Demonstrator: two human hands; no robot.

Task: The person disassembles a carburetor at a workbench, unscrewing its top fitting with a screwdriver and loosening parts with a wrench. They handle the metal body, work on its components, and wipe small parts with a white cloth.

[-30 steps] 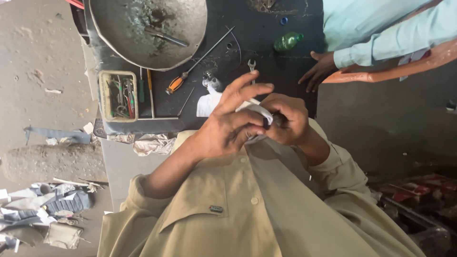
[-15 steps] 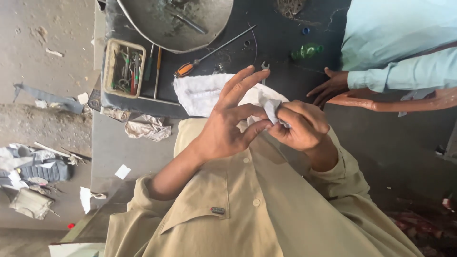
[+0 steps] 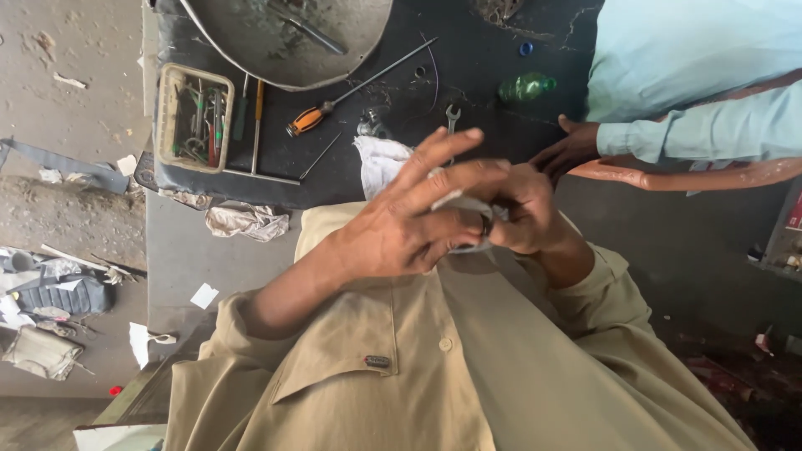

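The left hand [image 3: 401, 230] and right hand [image 3: 522, 209] meet in front of the chest, pinching a small dark part [image 3: 486, 224] wrapped in a white cloth [image 3: 384, 159]; the left's upper fingers fan open, the right's curl closed. Beyond them, an orange-handled screwdriver [image 3: 305, 121] and a small spanner [image 3: 452, 115] lie on the dark workbench [image 3: 476, 63], where another person's hand [image 3: 572, 146] rests.

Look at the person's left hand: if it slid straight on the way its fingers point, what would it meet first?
Probably the small spanner on the dark table beyond the left hand and its white cloth; depth is unclear.

White cloth [image 3: 380, 159], orange-handled screwdriver [image 3: 305, 121], green bottle [image 3: 525, 87], black table [image 3: 468, 92].
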